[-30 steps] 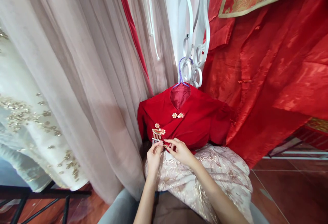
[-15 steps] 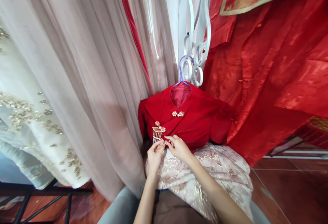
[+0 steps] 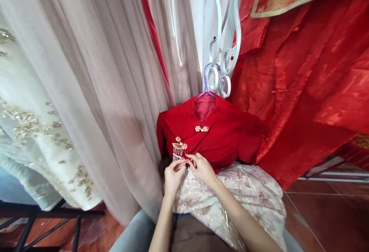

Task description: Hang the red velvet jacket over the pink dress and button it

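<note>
1. Passable from the front across the chest of the red top (image 3: 225, 140), between upper clasp (image 3: 201, 129) and right fingers (image 3: 192, 157).
2. Obstructed at the lower edge by left fingers (image 3: 178, 163) and right fingers, close together at the lower clasp (image 3: 188, 161); further narrowed by tasselled ornament (image 3: 178, 151), directly above left fingers.
3. Closed off leftward by pale drape (image 3: 121, 109), just beside the sleeve.
4. Closed off rightward by red satin garment (image 3: 305, 90).
5. Restricted above the collar by purple hanger (image 3: 205, 75) and white scrollwork (image 3: 219, 17).
6. Open between forearms (image 3: 233, 207), over brocade cloth (image 3: 194, 198).

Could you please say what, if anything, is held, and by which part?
The left hand and right hand pinch a small ornament low on the red top; the exact part gripped cannot be told.
</note>
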A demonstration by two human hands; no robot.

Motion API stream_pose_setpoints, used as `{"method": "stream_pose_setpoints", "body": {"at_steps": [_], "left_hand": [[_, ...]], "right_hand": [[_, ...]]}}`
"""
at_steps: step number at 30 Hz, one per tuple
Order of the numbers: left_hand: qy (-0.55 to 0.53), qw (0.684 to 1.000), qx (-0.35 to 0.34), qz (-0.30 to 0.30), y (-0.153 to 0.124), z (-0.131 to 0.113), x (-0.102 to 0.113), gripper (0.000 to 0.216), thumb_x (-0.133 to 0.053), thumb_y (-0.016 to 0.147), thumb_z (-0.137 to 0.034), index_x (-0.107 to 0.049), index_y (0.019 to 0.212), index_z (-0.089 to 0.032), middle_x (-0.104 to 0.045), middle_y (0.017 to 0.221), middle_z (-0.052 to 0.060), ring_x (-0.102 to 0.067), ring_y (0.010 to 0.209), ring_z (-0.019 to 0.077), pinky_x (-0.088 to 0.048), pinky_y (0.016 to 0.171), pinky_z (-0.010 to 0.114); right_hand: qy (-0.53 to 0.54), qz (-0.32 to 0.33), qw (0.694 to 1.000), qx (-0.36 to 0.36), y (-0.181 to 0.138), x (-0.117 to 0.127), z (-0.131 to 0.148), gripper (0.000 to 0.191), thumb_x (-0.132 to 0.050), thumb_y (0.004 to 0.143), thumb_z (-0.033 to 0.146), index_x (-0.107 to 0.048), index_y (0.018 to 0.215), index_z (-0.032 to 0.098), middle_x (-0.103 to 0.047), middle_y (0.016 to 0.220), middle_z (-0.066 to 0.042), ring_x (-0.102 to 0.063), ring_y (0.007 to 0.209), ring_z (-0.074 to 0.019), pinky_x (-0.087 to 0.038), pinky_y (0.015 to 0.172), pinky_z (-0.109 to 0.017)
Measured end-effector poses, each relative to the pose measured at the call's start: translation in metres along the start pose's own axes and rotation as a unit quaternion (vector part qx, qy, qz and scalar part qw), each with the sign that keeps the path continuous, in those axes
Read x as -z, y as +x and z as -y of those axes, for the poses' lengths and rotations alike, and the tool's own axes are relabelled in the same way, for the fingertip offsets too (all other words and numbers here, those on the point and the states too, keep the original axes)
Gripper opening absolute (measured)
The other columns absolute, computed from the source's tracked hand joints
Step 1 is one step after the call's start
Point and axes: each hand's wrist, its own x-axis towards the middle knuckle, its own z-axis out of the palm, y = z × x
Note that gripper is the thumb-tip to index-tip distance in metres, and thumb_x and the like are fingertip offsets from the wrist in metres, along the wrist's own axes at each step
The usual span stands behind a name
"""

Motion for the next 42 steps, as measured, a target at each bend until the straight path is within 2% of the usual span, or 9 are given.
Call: {"method": "stream_pose_setpoints", "body": {"at_steps": [8, 14, 17, 20, 23, 31, 34, 38, 42], "left_hand": [[0.088, 0.987, -0.100, 0.086, 0.009, -0.002, 0.001, 0.014, -0.064, 0.072, -0.023, -0.069, 0.083, -0.016, -0.070, 0.081, 0.005, -0.066, 0.075, 0.0160, -0.054, 0.073, 0.029], [-0.026, 0.994, -0.035, -0.104, 0.012, -0.004, -0.005, 0.030, -0.065, 0.073, -0.032, -0.059, 0.097, -0.015, -0.063, 0.081, 0.004, -0.061, 0.063, 0.0107, -0.052, 0.061, 0.024], [-0.071, 0.986, -0.078, -0.126, 0.025, -0.044, 0.004, 0.032, -0.063, 0.076, -0.035, -0.059, 0.100, -0.015, -0.061, 0.080, 0.002, -0.057, 0.057, 0.0079, -0.050, 0.060, 0.023], [-0.101, 0.962, -0.182, -0.178, 0.034, -0.092, 0.012, 0.026, -0.059, 0.082, -0.033, -0.059, 0.102, -0.017, -0.059, 0.083, 0.001, -0.056, 0.059, 0.0064, -0.048, 0.062, 0.022], [-0.140, 0.923, -0.269, -0.236, 0.031, -0.118, 0.015, 0.019, -0.056, 0.084, -0.029, -0.059, 0.098, -0.016, -0.056, 0.080, -0.001, -0.054, 0.058, 0.0064, -0.046, 0.061, 0.021], [-0.126, 0.942, -0.238, -0.201, 0.014, -0.104, 0.017, 0.018, -0.056, 0.084, -0.031, -0.061, 0.096, -0.018, -0.057, 0.076, -0.002, -0.050, 0.054, 0.0071, -0.043, 0.057, 0.022], [-0.042, 0.976, -0.189, -0.099, 0.018, -0.094, 0.021, 0.023, -0.052, 0.086, -0.033, -0.065, 0.078, -0.016, -0.061, 0.068, 0.001, -0.052, 0.055, 0.0098, -0.044, 0.058, 0.023], [0.168, 0.980, -0.083, 0.066, 0.017, -0.067, 0.017, 0.022, -0.052, 0.084, -0.030, -0.068, 0.076, -0.017, -0.068, 0.076, 0.004, -0.061, 0.065, 0.0152, -0.048, 0.064, 0.026], [0.291, 0.942, -0.111, 0.128, 0.014, -0.038, 0.011, 0.018, -0.057, 0.078, -0.022, -0.067, 0.093, -0.021, -0.067, 0.094, 0.004, -0.063, 0.080, 0.0173, -0.050, 0.074, 0.030]], "right_hand": [[0.027, -0.008, 0.999, -0.043, 0.005, -0.002, 0.000, 0.037, -0.050, 0.084, 0.013, -0.064, 0.118, 0.020, -0.058, 0.089, -0.006, -0.059, 0.065, -0.0129, -0.049, 0.068, -0.026], [0.212, -0.031, 0.974, -0.079, -0.014, 0.043, -0.003, 0.033, -0.066, 0.077, 0.030, -0.067, 0.108, 0.019, -0.059, 0.106, -0.010, -0.065, 0.079, -0.0161, -0.056, 0.068, -0.029], [0.294, -0.230, 0.923, -0.093, -0.019, 0.094, 0.001, 0.034, -0.062, 0.081, 0.041, -0.064, 0.106, 0.017, -0.065, 0.099, -0.009, -0.065, 0.080, -0.0160, -0.057, 0.063, -0.028], [0.278, -0.512, 0.810, -0.071, -0.021, 0.134, 0.007, 0.033, -0.067, 0.079, 0.039, -0.060, 0.102, 0.016, -0.063, 0.095, -0.006, -0.063, 0.081, -0.0154, -0.057, 0.063, -0.027], [0.252, -0.619, 0.742, -0.046, -0.024, 0.146, 0.009, 0.030, -0.069, 0.078, 0.038, -0.057, 0.096, 0.017, -0.060, 0.091, -0.003, -0.063, 0.082, -0.0154, -0.056, 0.066, -0.028], [0.274, -0.511, 0.814, -0.019, -0.029, 0.120, 0.007, 0.028, -0.070, 0.077, 0.029, -0.054, 0.098, 0.019, -0.061, 0.096, -0.005, -0.062, 0.089, -0.0151, -0.051, 0.084, -0.033], [0.273, -0.469, 0.839, -0.030, -0.025, 0.109, 0.011, 0.021, -0.065, 0.081, 0.030, -0.056, 0.096, 0.019, -0.062, 0.095, -0.005, -0.062, 0.087, -0.0152, -0.051, 0.081, -0.032], [0.264, -0.146, 0.951, -0.062, -0.023, 0.069, 0.005, 0.021, -0.061, 0.081, 0.030, -0.060, 0.100, 0.021, -0.064, 0.095, -0.007, -0.063, 0.083, -0.0170, -0.055, 0.069, -0.030], [0.233, 0.021, 0.969, -0.083, -0.023, 0.023, -0.010, 0.034, -0.058, 0.079, 0.024, -0.059, 0.114, 0.021, -0.063, 0.106, -0.010, -0.064, 0.091, -0.0193, -0.056, 0.074, -0.034]]}}
